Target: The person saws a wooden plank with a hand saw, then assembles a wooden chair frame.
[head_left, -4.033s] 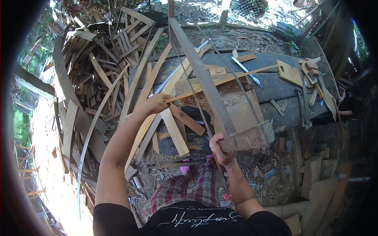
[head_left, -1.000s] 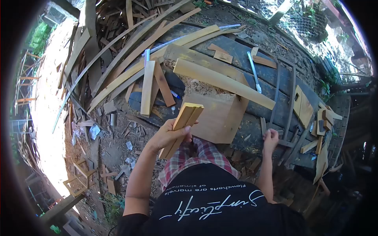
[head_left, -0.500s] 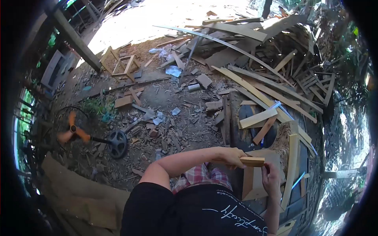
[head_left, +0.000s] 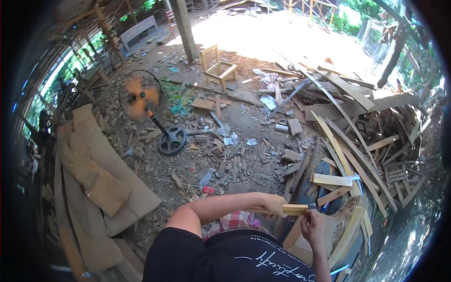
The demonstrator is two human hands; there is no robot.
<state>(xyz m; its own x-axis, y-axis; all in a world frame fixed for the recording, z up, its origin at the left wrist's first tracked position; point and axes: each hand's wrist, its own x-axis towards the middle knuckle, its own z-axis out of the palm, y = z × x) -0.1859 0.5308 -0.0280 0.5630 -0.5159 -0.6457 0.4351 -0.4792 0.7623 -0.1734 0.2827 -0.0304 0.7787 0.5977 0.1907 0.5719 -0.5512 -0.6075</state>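
Note:
My left hand point(head_left: 274, 206) is wrapped round a narrow strip of wood point(head_left: 296, 209), held level in front of my body. The strip's squared end sticks out to the right of the fist, and part of its length runs back under my left forearm. Close against that end is my right hand point(head_left: 312, 225), its fingers curled in; whatever they pinch is hidden. Beneath the hands lies a pale flat board point(head_left: 300, 251) on the work surface. A curved length of wood point(head_left: 348, 232) rests just right of my right hand.
Ahead on the right, a short light board point(head_left: 332, 180) lies on a dark surface, near long planks point(head_left: 340, 145) and a scrap pile. An orange-bladed fan point(head_left: 142, 95) stands left on littered ground. Large boards point(head_left: 117, 181) lean nearby. A wooden chair frame point(head_left: 219, 68) stands farther off.
My view has swung left and upward, bringing more of the fan, boards and yard into sight. The strip stays in my left hand; the fingers of my right hand look more curled in.

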